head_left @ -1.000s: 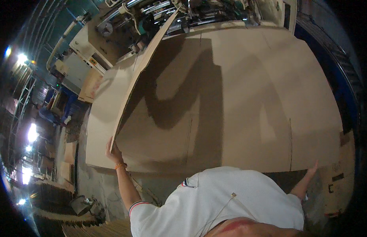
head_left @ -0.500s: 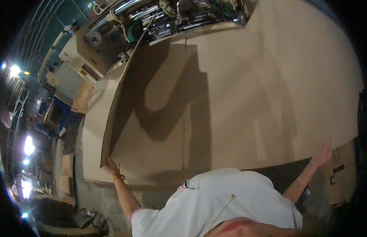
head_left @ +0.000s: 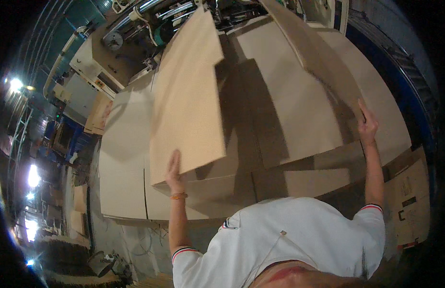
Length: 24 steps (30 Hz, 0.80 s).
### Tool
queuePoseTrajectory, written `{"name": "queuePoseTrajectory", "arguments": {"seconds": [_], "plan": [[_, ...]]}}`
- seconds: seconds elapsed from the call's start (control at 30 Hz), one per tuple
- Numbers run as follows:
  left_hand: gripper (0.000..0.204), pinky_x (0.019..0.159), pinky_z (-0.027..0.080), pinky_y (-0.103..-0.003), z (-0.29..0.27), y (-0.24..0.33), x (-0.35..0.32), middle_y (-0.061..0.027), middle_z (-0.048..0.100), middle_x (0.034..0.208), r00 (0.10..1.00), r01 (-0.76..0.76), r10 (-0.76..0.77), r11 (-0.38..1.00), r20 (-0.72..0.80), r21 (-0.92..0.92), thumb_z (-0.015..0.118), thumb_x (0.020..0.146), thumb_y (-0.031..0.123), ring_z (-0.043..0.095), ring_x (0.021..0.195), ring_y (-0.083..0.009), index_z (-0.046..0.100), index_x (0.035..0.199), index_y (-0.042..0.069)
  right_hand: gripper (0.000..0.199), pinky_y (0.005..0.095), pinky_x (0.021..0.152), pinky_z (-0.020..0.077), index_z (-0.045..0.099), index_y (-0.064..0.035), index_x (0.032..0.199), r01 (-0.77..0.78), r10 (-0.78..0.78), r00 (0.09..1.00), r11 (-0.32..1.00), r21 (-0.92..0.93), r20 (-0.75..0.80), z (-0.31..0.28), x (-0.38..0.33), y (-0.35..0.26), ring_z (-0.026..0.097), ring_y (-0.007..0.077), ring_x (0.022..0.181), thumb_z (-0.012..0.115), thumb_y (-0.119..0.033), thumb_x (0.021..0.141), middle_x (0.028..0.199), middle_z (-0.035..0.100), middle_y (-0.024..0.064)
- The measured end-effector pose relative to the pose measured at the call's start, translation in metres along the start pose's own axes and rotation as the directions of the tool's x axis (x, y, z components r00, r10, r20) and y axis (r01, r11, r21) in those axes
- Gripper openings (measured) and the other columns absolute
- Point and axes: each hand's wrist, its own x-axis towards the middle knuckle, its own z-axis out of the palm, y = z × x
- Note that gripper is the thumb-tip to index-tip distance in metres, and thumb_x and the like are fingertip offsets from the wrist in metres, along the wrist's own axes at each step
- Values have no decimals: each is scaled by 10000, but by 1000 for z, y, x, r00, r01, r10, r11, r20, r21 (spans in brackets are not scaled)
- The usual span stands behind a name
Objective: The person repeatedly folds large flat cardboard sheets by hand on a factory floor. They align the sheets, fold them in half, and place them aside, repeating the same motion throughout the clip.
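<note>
A large brown cardboard sheet (head_left: 304,120) lies before me with both side panels raised and leaning inward. My left hand (head_left: 174,176) rests on the near end of the left panel (head_left: 189,105), its fingers stretched along the board. At the near end of the right panel (head_left: 328,72), my right hand (head_left: 368,126) presses with its fingers extended upward. Dark shadows fall on the middle of the sheet between the panels. Beneath it lie more flat cardboard sheets (head_left: 119,158), their slots showing along the near edge.
Beyond the far end stands a machine with metal rollers (head_left: 174,13) and a beige housing (head_left: 95,67). A blue-framed structure (head_left: 400,72) runs along the right. A cardboard box (head_left: 409,206) stands low at the right, and a metal pan-like object (head_left: 101,263) lies at the lower left.
The left panel has swung up and over to the right with my left hand. My right hand has moved up and inward, and the right panel, flat before, now stands raised.
</note>
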Motion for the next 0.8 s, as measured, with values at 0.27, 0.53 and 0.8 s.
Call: {"name": "queuePoseTrajectory", "arguments": {"seconds": [0.27,0.53,0.8], "plan": [[559,1075,363,-447,66,-5,-66,-118,507,1380,915,-239,210,970,345,42,508,754,-58,479,1273,-315,584,1284,105,708,470,1013,412,459,-199,1398,-32,66,850,997,-75,523,64,-73,-68,446,393,1281,639,-36,733,1417,447,178],[412,1092,323,-460,97,-35,-104,-95,536,1349,884,-229,148,964,442,133,570,874,109,477,1278,-280,586,1282,170,793,496,1030,388,407,-234,1428,189,28,633,964,-190,773,99,-114,-75,393,394,1322,699,-76,707,1442,412,169],[412,1056,355,-494,79,-28,-44,-32,565,1302,879,-340,201,900,433,273,638,837,161,516,1228,-234,598,1244,212,576,513,1032,366,560,-187,1313,16,80,790,988,-151,608,102,-62,-80,466,343,1265,588,9,772,1395,491,100]]}}
